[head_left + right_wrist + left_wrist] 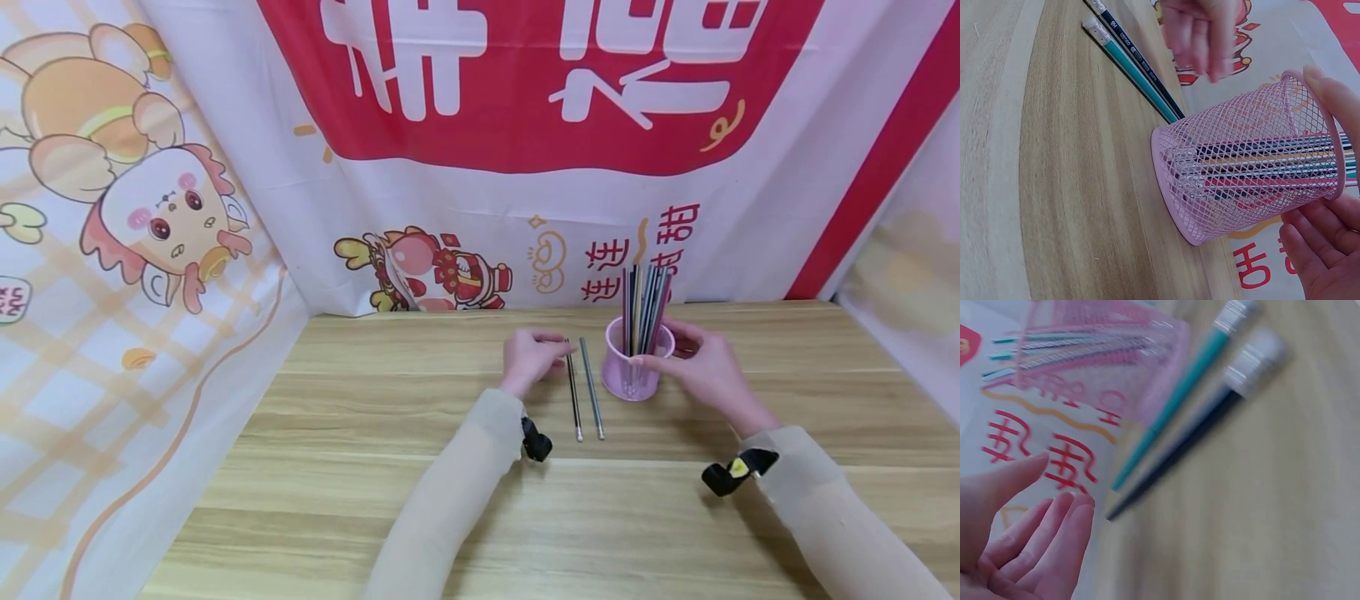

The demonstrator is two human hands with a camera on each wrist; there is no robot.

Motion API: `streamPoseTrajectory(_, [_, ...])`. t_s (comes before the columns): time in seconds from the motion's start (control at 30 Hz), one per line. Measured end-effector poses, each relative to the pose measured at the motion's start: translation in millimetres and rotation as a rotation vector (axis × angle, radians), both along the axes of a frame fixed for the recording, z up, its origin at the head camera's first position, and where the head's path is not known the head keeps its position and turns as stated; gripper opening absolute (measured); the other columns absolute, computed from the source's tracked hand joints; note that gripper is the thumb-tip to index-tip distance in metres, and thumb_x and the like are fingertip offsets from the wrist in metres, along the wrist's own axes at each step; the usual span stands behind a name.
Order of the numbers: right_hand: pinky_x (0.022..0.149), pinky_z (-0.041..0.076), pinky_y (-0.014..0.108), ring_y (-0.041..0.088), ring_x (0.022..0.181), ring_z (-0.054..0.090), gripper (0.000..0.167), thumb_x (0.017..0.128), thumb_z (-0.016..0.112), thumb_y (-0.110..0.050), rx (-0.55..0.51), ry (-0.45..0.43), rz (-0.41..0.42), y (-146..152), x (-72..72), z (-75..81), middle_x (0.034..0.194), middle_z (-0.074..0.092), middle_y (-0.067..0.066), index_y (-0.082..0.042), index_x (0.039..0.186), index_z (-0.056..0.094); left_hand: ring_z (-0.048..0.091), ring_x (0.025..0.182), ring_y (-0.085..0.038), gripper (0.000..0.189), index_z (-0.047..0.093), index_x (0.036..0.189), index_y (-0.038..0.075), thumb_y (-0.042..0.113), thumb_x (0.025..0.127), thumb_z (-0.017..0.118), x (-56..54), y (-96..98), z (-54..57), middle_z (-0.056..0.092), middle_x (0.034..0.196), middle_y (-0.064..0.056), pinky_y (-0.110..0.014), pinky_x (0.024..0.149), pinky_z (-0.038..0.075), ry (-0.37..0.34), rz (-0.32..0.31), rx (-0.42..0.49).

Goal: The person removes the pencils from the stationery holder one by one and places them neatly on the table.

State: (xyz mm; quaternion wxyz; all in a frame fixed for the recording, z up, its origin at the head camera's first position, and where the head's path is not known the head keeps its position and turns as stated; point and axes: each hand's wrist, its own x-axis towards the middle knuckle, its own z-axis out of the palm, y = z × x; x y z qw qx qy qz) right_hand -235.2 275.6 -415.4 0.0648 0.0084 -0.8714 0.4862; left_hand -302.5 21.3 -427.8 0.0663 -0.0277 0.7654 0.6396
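Note:
A pink mesh pencil cup (pixel 628 385) stands upright on the table, holding several pencils (pixel 651 312) with their eraser ends down. My right hand (pixel 708 371) grips it near the rim, thumb on one side and fingers (pixel 1316 250) on the other. Left of the cup, a black pencil (pixel 574 396) and a teal pencil (pixel 592 390) lie side by side, white erasers towards me. My left hand (pixel 531 358) hovers by the black pencil's far end. In the left wrist view its fingers (pixel 1054 550) are extended, apart from both pencils, with nothing between them.
The wooden table (pixel 337 467) ends at a printed cloth backdrop (pixel 322 217) just behind the cup. Another printed cloth (pixel 172 350) runs along the left side. A black wrist strap (pixel 536 440) sits on the left sleeve, and another (pixel 738 471) on the right.

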Motion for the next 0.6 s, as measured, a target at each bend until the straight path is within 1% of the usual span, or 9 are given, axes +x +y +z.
streamPoseTrajectory(0.1, [0.105,0.048,0.054,0.037,0.122,0.058,0.091,0.082,0.085,-0.048,0.001,0.01,-0.005,0,-0.1,-1.0,0.141,0.056,0.022,-0.005,0.151,0.046,0.075,0.086,-0.028,0.03,0.077,0.106,0.006,0.018,0.081,0.088,1.3,1.9,11.8,0.075,0.085,0.001,-0.033,0.074,0.064,0.073,-0.013,0.01])
streamPoseTrajectory(0.23, [0.104,0.049,0.053,0.036,0.12,0.059,0.091,0.082,0.085,-0.049,0.001,0.017,-0.007,0,-0.2,-2.9,0.139,0.058,0.021,-0.004,0.151,0.047,0.073,0.084,-0.016,0.031,0.078,0.107,0.012,0.025,0.081,0.089,2.7,8.2,23.3,0.075,0.089,0.006,-0.026,0.074,0.062,0.183,-0.057,-0.019])
streamPoseTrajectory(0.3, [0.104,0.049,0.053,0.036,0.12,0.059,0.092,0.081,0.085,-0.05,-0.001,0.017,-0.005,0,-0.3,-3.7,0.139,0.058,0.022,-0.004,0.151,0.046,0.071,0.084,-0.01,0.033,0.078,0.109,0.014,0.028,0.081,0.089,3.3,12.0,27.5,0.075,0.092,0.009,-0.024,0.075,0.06,0.22,-0.07,-0.037])
streamPoseTrajectory(0.43, [0.104,0.049,0.053,0.036,0.121,0.058,0.094,0.081,0.085,-0.051,-0.002,0.026,-0.004,0,-0.6,-4.9,0.141,0.057,0.022,-0.004,0.151,0.046,0.069,0.088,-0.005,0.033,0.078,0.111,0.017,0.029,0.081,0.088,1.4,20.2,31.9,0.075,0.097,0.01,-0.024,0.082,0.059,0.255,-0.098,-0.036])
streamPoseTrajectory(0.6, [0.104,0.049,0.053,0.036,0.122,0.059,0.094,0.08,0.085,-0.052,-0.002,0.033,-0.007,0,-0.7,-5.0,0.141,0.057,0.021,-0.005,0.152,0.046,0.067,0.095,-0.003,0.028,0.078,0.109,0.023,0.031,0.083,0.086,-6.2,30.9,30.7,0.074,0.102,0.013,-0.025,0.089,0.056,0.265,-0.139,-0.042])
